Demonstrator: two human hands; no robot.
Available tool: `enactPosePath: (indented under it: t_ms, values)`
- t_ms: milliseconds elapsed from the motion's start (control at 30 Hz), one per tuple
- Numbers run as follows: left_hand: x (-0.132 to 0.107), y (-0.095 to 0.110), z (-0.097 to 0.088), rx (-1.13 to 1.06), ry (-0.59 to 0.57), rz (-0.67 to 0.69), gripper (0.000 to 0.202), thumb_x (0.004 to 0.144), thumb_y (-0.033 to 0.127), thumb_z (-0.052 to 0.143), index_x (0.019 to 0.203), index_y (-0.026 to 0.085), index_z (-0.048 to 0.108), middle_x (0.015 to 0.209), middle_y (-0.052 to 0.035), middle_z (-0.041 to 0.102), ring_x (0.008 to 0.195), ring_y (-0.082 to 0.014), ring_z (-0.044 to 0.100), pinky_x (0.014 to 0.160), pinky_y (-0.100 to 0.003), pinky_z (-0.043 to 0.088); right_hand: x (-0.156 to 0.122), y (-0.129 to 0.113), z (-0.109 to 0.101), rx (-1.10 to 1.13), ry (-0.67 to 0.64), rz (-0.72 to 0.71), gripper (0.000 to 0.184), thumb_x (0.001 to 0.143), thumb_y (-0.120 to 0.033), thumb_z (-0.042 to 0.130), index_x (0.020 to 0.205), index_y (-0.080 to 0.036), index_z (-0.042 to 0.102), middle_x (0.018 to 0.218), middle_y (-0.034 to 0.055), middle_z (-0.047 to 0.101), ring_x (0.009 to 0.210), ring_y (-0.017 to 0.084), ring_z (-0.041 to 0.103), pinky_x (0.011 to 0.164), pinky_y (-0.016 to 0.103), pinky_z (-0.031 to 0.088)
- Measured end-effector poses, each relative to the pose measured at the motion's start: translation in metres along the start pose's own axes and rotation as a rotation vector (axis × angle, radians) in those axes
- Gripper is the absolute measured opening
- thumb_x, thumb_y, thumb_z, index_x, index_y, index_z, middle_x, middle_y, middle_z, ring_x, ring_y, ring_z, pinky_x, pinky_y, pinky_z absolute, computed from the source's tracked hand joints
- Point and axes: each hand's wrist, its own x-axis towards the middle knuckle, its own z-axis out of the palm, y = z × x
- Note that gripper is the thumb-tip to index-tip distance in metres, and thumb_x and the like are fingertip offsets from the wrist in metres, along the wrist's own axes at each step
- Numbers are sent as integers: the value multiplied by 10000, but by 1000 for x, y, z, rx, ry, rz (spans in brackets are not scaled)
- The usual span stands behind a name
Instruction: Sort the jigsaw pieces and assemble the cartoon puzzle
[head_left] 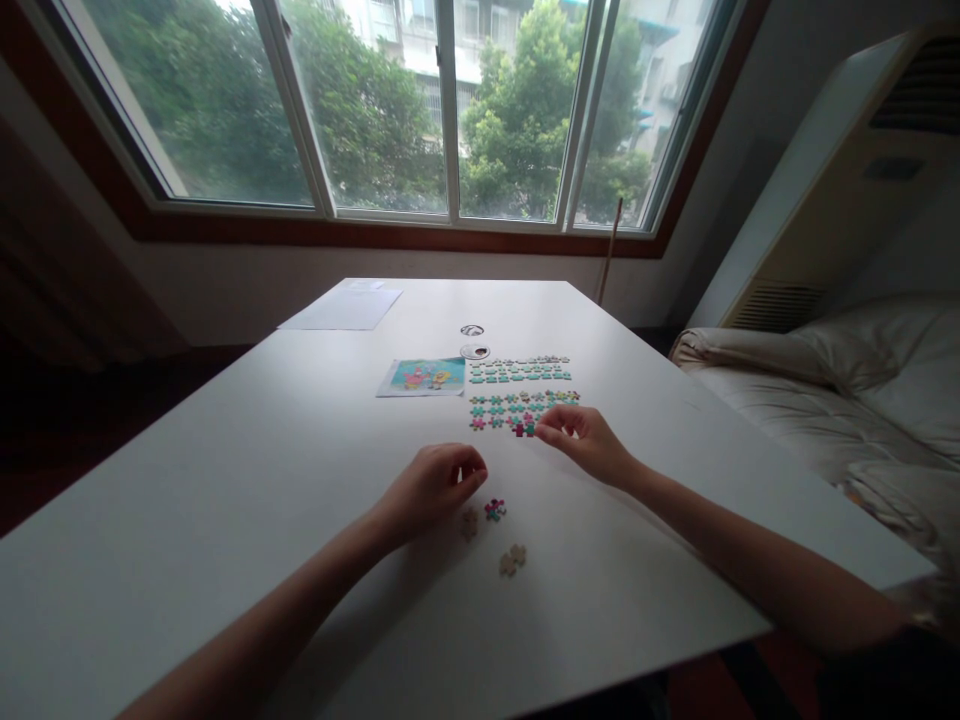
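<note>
On the white desk [225,500], which fills the lower field below a wide window [442,100], with a cream sofa [862,380] just beside its right edge, all items lie in the far middle, within arm's reach. A blank sheet of paper [345,308] sits at the far left, well apart from the rest. A printed picture [424,377] lies flat, just left of the rows of jigsaw pieces [521,390]. The pieces are spread singly, probably so that each can be seen beside the picture. Two small round objects [475,351] rest just beyond them; what they are cannot be told. The right hand [585,440] lies at the near right corner of the rows, thumb and forefinger drawn narrow beside a pink piece [523,429]; whether it grips that piece cannot be told. The left hand [431,485] rests on the desk nearer the person, curled into a loose fist with nothing visible in it. Three loose pieces lie near it: a coloured piece [494,509] and a pale piece [469,522] just beside its fingertips, and a tan piece [513,559] closer to the person. Nothing stands between the hands and the pieces.
</note>
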Motion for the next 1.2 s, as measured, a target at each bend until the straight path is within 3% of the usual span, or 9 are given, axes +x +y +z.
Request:
enactPosePath:
  t_ms: [167, 300, 433, 567, 667, 833, 1033, 1200]
  values:
    - [-1, 0, 0, -6, -67, 48, 121, 792, 213, 519, 745, 169, 621, 652, 13, 589, 585, -103, 511, 571, -198, 381, 5, 6, -11, -163, -25, -93, 206, 796, -326, 535, 719, -148, 603, 630, 4, 577, 582, 96, 478, 560, 219, 359]
    - [-5, 6, -2, 37, -167, 82, 113, 795, 269, 556, 803, 196, 640, 734, -1, 600, 650, -117, 526, 592, -202, 385, 16, 23, -40, -353, -87, -139, 178, 782, -295, 529, 723, -149, 613, 630, 7, 570, 591, 104, 488, 580, 224, 365]
    - [-8, 13, -4, 137, -227, 92, 122, 792, 300, 566, 852, 222, 640, 778, -5, 597, 707, -140, 536, 615, -218, 385, 24, 50, -72, -483, -151, 38, 241, 780, -352, 502, 738, -151, 628, 624, 12, 577, 577, 114, 486, 563, 232, 355]
    - [-8, 17, -4, 245, -228, 66, 158, 751, 358, 614, 841, 229, 631, 807, -8, 601, 747, -167, 545, 616, -239, 378, 25, 75, -88, -507, -313, 230, 270, 751, -391, 504, 736, -151, 627, 630, 18, 594, 574, 125, 503, 536, 231, 348]
    - [-7, 19, -4, 283, -241, 57, 161, 742, 365, 622, 840, 237, 631, 824, -7, 606, 769, -178, 550, 617, -245, 377, 23, 83, -91, -466, -407, 304, 285, 749, -406, 495, 744, -150, 621, 591, 10, 583, 532, 120, 494, 508, 226, 344]
    - [-7, 23, -4, 289, -254, 60, 121, 774, 307, 578, 859, 243, 635, 837, -7, 612, 784, -174, 555, 633, -249, 389, 23, 83, -87, -547, -321, 225, 285, 740, -404, 520, 792, -151, 640, 648, 23, 594, 577, 124, 509, 536, 228, 353]
    - [-8, 23, 0, 330, -229, 61, 136, 770, 344, 594, 853, 247, 643, 863, -15, 621, 822, -194, 553, 641, -262, 394, 24, 86, -77, -473, -325, 141, 240, 722, -344, 549, 833, -159, 654, 679, 18, 590, 617, 118, 513, 585, 222, 384]
    - [-7, 21, -1, 292, -239, 69, 136, 796, 272, 551, 894, 263, 645, 865, -5, 617, 798, -172, 561, 628, -245, 394, 24, 91, -74, -475, -305, 119, 221, 727, -317, 547, 846, -166, 655, 679, 14, 587, 621, 118, 512, 593, 222, 386]
